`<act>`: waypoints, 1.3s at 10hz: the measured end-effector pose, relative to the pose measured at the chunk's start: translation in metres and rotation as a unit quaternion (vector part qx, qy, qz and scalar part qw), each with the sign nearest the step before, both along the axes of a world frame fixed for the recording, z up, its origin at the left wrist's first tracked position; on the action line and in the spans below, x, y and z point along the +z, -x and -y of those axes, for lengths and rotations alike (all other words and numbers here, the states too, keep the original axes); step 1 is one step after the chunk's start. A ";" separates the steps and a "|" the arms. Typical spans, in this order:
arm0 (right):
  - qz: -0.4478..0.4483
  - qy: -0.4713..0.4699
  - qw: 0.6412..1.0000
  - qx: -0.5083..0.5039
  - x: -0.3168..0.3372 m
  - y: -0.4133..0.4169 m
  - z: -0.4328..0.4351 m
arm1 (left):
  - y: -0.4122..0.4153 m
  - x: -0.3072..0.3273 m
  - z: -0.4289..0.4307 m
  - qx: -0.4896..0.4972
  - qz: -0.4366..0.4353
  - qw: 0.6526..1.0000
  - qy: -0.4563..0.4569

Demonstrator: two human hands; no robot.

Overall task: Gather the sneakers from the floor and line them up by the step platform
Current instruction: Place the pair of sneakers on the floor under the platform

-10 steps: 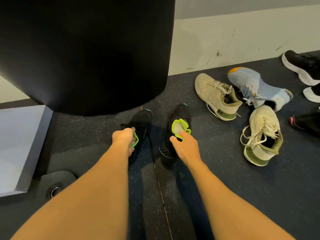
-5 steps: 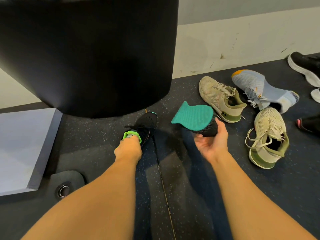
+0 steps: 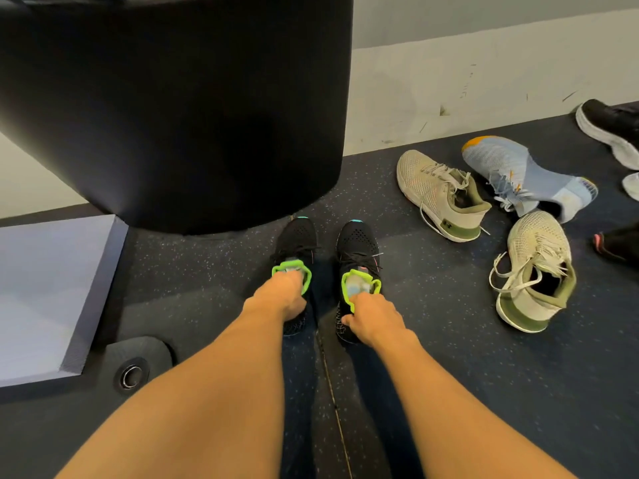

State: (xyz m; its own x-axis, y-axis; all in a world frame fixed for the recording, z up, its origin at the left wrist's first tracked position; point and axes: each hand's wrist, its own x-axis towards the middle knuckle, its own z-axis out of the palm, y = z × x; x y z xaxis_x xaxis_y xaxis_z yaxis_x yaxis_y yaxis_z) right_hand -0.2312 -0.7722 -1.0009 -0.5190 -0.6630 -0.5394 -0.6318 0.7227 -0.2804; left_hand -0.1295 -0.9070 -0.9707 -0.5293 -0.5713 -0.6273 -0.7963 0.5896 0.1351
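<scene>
Two black perforated-knit sneakers with lime-green collars and turquoise toe tips are seen side by side on the dark speckled rubber floor (image 3: 449, 375), toes pointed away from the camera, just in front of a large black padded cylinder (image 3: 173, 115). The left black sneaker (image 3: 299, 238) is gripped at its heel end by the left hand (image 3: 281, 299), whose fingers are curled down into the green collar. The right black sneaker (image 3: 358, 243) is held by the right hand (image 3: 371, 318), with the fingers hooked inside the collar and the thumb laid against the side of the heel. Both sneakers are upright and a narrow strip of floor is left between them. Whether the soles are fully set down cannot be told, since the heels are hidden by the hands.

A pale grey step platform (image 3: 45, 292) is seen at the left, apart from the pair, with a black base holding a round metal ring (image 3: 131, 375) near its front corner.

To the right, one beige mesh sneaker with an olive heel (image 3: 439, 191) is placed near the white wall (image 3: 484, 81), and a second beige mesh sneaker (image 3: 532, 271) is set nearer the camera. A light blue sneaker with an orange toe (image 3: 501, 167) is tipped on its side just beside them. A black sneaker with a white sole (image 3: 608, 126) is cut off by the right edge.
</scene>
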 end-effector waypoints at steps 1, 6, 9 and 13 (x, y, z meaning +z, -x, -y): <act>-0.029 0.071 0.997 0.002 0.009 0.000 0.004 | -0.001 -0.002 0.004 -0.020 0.095 0.995 -0.033; -0.005 0.019 1.000 0.009 0.324 0.021 -0.069 | 0.038 0.297 -0.078 -0.026 -0.121 0.992 -0.019; -0.046 0.076 0.995 -0.035 0.704 0.038 -0.158 | 0.070 0.694 -0.157 -0.115 -0.106 0.987 -0.031; -0.219 0.136 0.941 -0.218 0.974 0.009 -0.287 | 0.116 0.943 -0.279 -0.436 -0.250 0.861 0.078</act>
State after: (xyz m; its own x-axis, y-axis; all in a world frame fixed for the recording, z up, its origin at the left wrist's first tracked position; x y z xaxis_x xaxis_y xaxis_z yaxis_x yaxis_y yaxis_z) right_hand -0.2406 -0.4849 -0.0270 -0.9068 -0.4184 -0.0514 -0.3901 0.8792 -0.2735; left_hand -0.2454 -0.6281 -0.0277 -0.9813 0.1244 -0.1470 0.0941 0.9759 0.1971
